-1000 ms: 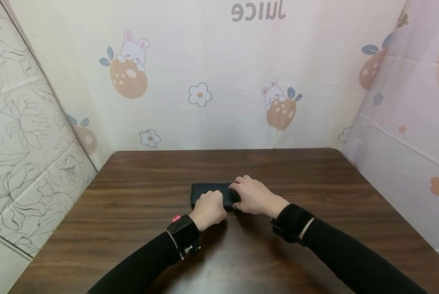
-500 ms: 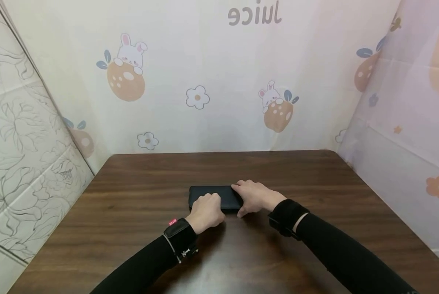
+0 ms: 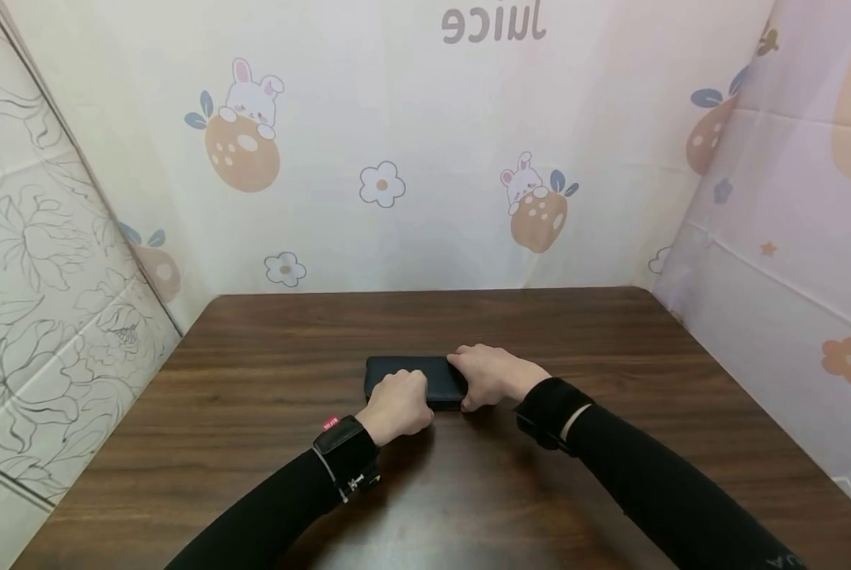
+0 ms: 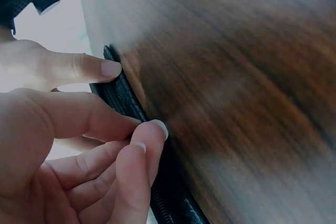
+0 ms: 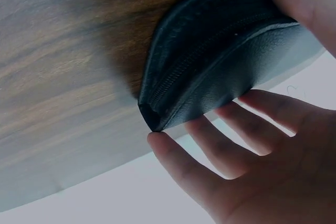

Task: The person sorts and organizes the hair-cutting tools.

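Note:
A black wallet (image 3: 444, 380) with a zipper along its edge lies flat on the wooden table, its long side across my view. At its front edge, my left hand (image 3: 397, 404) pinches something on the zipper line between thumb and forefinger; the fingertips hide what it is. In the left wrist view, zipper teeth (image 4: 161, 208) run along the edge below the left fingers. My right hand (image 3: 492, 375) holds the wallet's right end, with the thumb (image 5: 302, 1) at the front edge and the other fingers spread along its top and end.
The brown wooden table (image 3: 290, 340) extends around the wallet on all sides. Behind it hangs a pale cloth (image 3: 439, 103) printed with rabbits and flowers. A patterned panel (image 3: 47, 261) stands to the left, and another printed cloth (image 3: 774, 206) to the right.
My right hand's fingers have spread and shifted to the wallet's right end, showing more of its top. My left hand stays at the front edge with little movement.

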`<state>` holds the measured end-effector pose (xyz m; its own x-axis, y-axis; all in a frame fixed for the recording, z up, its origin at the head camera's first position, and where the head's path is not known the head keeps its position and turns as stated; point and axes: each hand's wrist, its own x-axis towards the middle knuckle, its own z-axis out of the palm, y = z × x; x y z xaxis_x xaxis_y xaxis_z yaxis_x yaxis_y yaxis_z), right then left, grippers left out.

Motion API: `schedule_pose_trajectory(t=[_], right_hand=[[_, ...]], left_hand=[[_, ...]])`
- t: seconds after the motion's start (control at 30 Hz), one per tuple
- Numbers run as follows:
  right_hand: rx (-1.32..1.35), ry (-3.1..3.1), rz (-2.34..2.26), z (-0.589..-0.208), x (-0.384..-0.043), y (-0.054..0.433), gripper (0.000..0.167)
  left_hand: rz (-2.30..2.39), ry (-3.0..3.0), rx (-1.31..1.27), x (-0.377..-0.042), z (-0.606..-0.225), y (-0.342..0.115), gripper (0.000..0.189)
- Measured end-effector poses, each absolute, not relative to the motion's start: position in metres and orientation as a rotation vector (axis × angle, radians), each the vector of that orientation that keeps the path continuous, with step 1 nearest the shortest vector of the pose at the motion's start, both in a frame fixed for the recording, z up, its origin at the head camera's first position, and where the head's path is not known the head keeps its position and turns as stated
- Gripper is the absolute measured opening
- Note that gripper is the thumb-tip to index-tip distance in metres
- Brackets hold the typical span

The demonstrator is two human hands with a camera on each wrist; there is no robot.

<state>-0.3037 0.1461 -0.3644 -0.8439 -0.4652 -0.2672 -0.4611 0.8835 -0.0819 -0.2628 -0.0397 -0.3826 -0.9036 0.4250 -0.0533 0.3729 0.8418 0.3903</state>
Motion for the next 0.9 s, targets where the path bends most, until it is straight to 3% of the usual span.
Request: schedule_pose_trajectory(t=[0.27,0.9], right_hand=[[-0.675,2.792,-0.037,-0.3674,-0.3031,0.1435,0.065],[-0.666,2.796,-0.05,-0.3654,-0.3009,0.1439,0.066]], left_hand=[[0.552,2.888,0.65,-0.2619,-0.3835,-0.0406,0.019],[0.458,2.969,0.76,-0.2584,-0.3896,-0.0402,0.02]])
